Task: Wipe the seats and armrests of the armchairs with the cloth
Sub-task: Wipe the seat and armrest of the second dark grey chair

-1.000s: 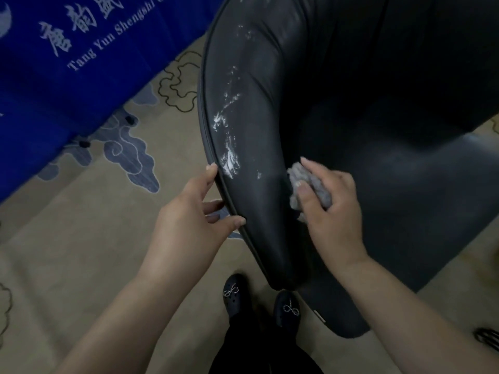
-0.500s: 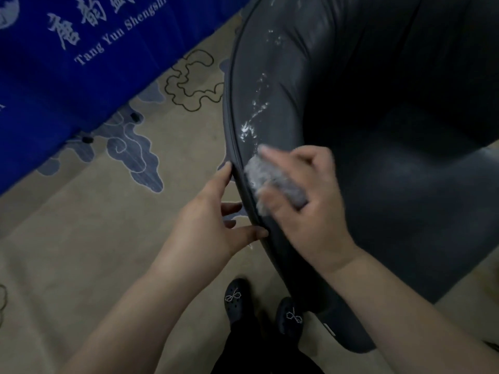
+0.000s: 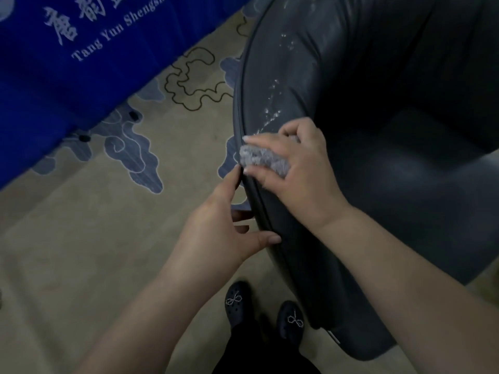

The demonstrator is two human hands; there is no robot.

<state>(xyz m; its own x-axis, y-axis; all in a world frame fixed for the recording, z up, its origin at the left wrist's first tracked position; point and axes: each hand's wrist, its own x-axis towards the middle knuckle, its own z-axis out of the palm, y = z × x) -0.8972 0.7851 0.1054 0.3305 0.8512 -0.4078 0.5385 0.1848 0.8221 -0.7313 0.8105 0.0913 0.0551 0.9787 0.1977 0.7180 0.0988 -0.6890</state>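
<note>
A dark leather armchair (image 3: 405,184) fills the right half of the head view. Its left armrest (image 3: 270,85) curves down toward me and carries white streaks of dirt (image 3: 272,114). My right hand (image 3: 299,168) presses a bunched grey cloth (image 3: 263,159) onto the top of the armrest, just below the streaks. My left hand (image 3: 216,233) rests against the armrest's outer edge, thumb on top and fingers along the side, holding nothing loose. The seat (image 3: 421,168) lies dark and empty to the right of my right hand.
A beige carpet with blue-grey cloud patterns (image 3: 129,155) covers the floor. A blue cloth with white lettering (image 3: 81,49) hangs at the upper left. My two dark shoes (image 3: 264,311) stand beside the armrest's front end.
My right hand has slid the cloth up and leftward along the armrest, over the lower white streaks, which are gone. My left hand has stayed on the armrest's outer edge.
</note>
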